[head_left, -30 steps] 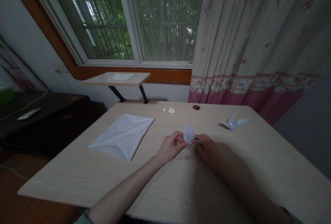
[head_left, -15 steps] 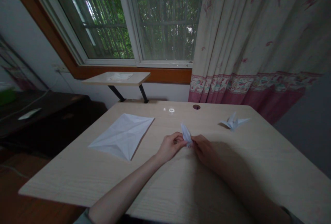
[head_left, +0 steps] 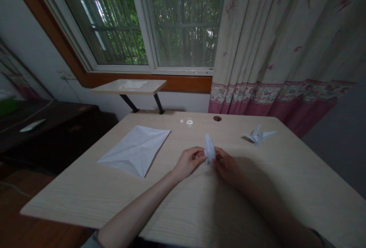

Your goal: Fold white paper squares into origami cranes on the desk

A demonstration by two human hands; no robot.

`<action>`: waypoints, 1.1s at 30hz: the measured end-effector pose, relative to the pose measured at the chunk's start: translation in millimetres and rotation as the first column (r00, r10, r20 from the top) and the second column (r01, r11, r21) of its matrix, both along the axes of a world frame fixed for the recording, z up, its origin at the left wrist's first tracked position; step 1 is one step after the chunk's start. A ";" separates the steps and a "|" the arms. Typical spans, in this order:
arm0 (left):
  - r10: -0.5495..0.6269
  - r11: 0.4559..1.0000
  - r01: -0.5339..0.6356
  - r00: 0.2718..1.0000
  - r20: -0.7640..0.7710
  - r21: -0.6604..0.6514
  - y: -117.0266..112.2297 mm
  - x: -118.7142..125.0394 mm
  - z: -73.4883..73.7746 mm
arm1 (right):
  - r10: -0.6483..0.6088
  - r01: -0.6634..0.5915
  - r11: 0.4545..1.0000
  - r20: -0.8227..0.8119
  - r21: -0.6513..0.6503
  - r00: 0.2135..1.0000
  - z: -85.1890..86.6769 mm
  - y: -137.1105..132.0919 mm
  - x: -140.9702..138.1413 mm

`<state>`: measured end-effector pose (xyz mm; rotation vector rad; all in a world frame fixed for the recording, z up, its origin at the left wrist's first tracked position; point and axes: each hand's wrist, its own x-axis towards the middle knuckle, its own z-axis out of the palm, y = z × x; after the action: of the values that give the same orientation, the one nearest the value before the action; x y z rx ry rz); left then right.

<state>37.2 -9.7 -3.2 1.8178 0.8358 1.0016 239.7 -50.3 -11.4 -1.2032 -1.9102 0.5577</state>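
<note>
A creased white paper sheet (head_left: 135, 150) lay flat at nine o'clock on the pale wood-grain desk (head_left: 71, 198). The left hand (head_left: 188, 163) and right hand (head_left: 227, 166) pinched a narrow paper fold (head_left: 209, 148) between them, more upright than before; a paper crane (head_left: 259, 135) sat at two o'clock.

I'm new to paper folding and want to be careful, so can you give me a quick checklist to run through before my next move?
1. Grip: ok. The left hand and right hand pinch the folded paper from either side.
2. Fold sharpness: cannot tell. The paper is too small in view to judge its creases.
3. Space to the right: ok. The paper crane stands apart from the right hand.
4. Space to the left: ok. The creased sheet lies flat on the table, apart from the left hand.
5. Light: not ok. The right hand is dim, and its shadow falls across the table.
</note>
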 end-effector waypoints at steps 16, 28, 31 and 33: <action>-0.034 0.994 0.052 0.985 0.171 -0.100 3.0 3.9 -9.5 | 0.048 -0.053 0.998 -0.107 -0.043 0.993 5.1 -2.7 0.4; -0.035 0.999 0.033 0.994 0.102 0.015 2.1 0.9 -12.1 | -0.004 0.011 0.995 -0.063 0.102 0.998 0.4 -3.6 -3.0; -0.038 0.987 0.036 0.999 0.009 0.160 -0.6 -0.1 -7.5 | -0.007 0.010 0.991 -0.023 0.134 1.000 -1.9 -4.1 -3.6; -0.018 0.979 0.023 1.000 -0.023 0.203 -2.1 -0.5 -4.4 | 0.001 -0.002 0.986 0.005 0.168 1.000 -4.0 -4.1 -3.7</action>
<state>36.6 -11.9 -7.6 2.0085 0.7478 1.0897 236.1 -54.4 -15.4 -1.0958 -1.9208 0.3857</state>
